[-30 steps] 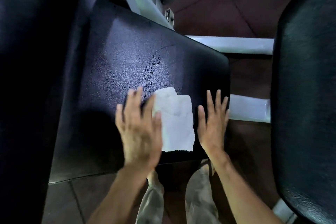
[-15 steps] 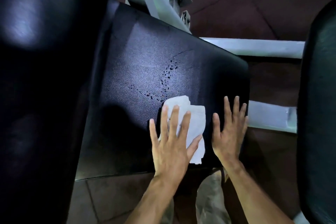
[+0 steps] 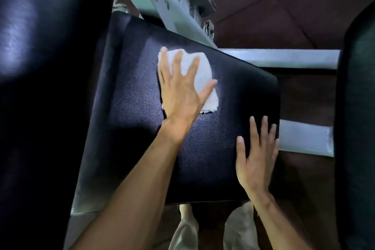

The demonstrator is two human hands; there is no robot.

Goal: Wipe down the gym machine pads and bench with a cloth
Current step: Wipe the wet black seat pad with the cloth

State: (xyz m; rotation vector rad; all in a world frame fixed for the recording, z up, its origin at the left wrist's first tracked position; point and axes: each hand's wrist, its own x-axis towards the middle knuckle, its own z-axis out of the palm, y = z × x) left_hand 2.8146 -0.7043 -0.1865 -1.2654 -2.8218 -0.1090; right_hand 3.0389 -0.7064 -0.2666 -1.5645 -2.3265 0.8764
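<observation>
On the dark pad (image 3: 233, 138), towards its far edge, the left hand (image 3: 180, 91) presses a white cloth (image 3: 199, 69) flat under spread fingers; the right hand (image 3: 255, 160) rests flat, fingers straight, holding nothing, near the pad's right edge. Wiping of this pad looks midway; next I judge a sweep over the unwiped left and near parts. A grey frame (image 3: 284, 58) runs behind; other pads flank both sides, crowding the elbows

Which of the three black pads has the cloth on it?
The middle pad: the left hand presses the white cloth flat there. The other two pads are bare.
</observation>
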